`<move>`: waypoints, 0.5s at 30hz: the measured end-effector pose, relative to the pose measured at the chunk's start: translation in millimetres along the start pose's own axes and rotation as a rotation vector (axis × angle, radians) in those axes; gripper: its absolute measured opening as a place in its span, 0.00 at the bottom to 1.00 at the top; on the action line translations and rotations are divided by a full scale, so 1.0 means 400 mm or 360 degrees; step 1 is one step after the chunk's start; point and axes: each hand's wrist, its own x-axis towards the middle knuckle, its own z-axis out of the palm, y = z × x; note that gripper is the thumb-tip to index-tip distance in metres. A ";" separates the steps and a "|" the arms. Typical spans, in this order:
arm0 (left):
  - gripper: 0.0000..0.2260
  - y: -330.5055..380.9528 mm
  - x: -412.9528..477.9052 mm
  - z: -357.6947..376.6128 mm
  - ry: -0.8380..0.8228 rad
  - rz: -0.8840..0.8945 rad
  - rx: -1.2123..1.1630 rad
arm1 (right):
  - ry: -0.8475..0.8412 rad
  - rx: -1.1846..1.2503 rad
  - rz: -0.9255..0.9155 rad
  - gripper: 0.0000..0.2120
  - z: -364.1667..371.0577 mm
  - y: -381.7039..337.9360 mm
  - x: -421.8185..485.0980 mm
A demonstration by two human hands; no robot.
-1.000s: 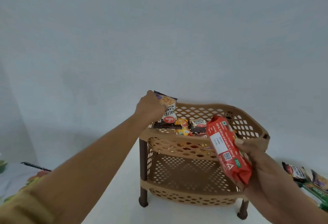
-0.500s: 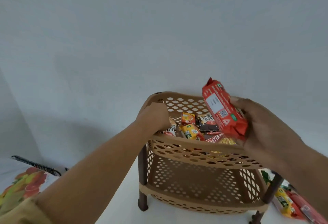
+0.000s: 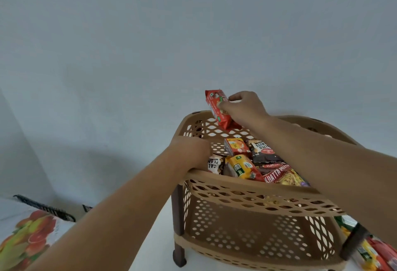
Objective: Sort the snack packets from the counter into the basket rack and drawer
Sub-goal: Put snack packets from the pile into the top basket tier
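A tan plastic basket rack point(image 3: 247, 187) with brown legs stands on the white counter. Its top basket holds several snack packets: a yellow one point(image 3: 241, 166), an orange one point(image 3: 235, 146), a dark peanut packet point(image 3: 264, 151) and a red "Khatta Meetha" packet point(image 3: 277, 173). My right hand point(image 3: 242, 107) holds a red biscuit packet point(image 3: 219, 109) upright over the basket's far left corner, its lower end dipping inside. My left hand point(image 3: 191, 150) rests inside the near left corner on a black-and-white peanut packet point(image 3: 214, 163); I cannot see whether it grips it.
More snack packets point(image 3: 373, 249) lie on the counter right of the rack, behind its leg. A fruit-patterned cloth point(image 3: 25, 240) and a dark comb-like object point(image 3: 45, 207) lie at the lower left. A plain wall rises close behind the rack. The lower basket shows nothing inside.
My right hand has carried the red biscuit packet from the right side across to the far left corner of the top basket. My left hand has lowered the peanut packet inside.
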 end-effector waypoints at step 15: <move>0.22 0.004 0.009 0.010 0.0051 -0.0028 -0.0082 | -0.0303 -0.1023 -0.0031 0.15 0.138 0.075 0.041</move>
